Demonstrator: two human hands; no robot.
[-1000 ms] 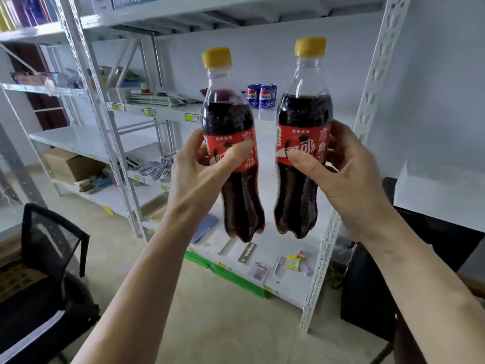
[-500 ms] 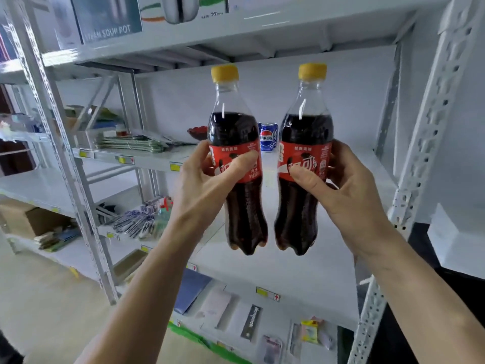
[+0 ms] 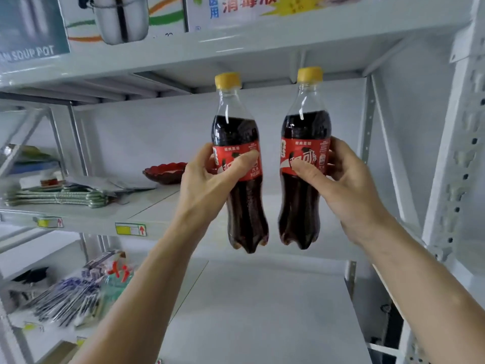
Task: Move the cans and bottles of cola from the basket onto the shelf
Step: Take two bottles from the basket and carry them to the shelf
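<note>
Two cola bottles with yellow caps and red labels hang upright side by side in front of the white metal shelf (image 3: 157, 206). My left hand (image 3: 207, 182) grips the left cola bottle (image 3: 236, 132) around its label. My right hand (image 3: 338, 179) grips the right cola bottle (image 3: 305, 127) the same way. Both bottle bases float above the shelf board's front edge, a small gap apart. The basket is out of view, and no blue cans show behind the bottles.
A dark red dish (image 3: 165, 172) sits on the same shelf left of the bottles, beside stacked green-edged mats (image 3: 57, 198). Boxes stand on the shelf above (image 3: 34, 30). The lower shelf (image 3: 262, 311) holds packets of pens (image 3: 68, 300) at left. A perforated upright (image 3: 462, 153) rises at right.
Both hands have carried the bottles up and in towards the shelf. The view has come closer and tilted up, and the blue cans have dropped out of sight behind the bottles.
</note>
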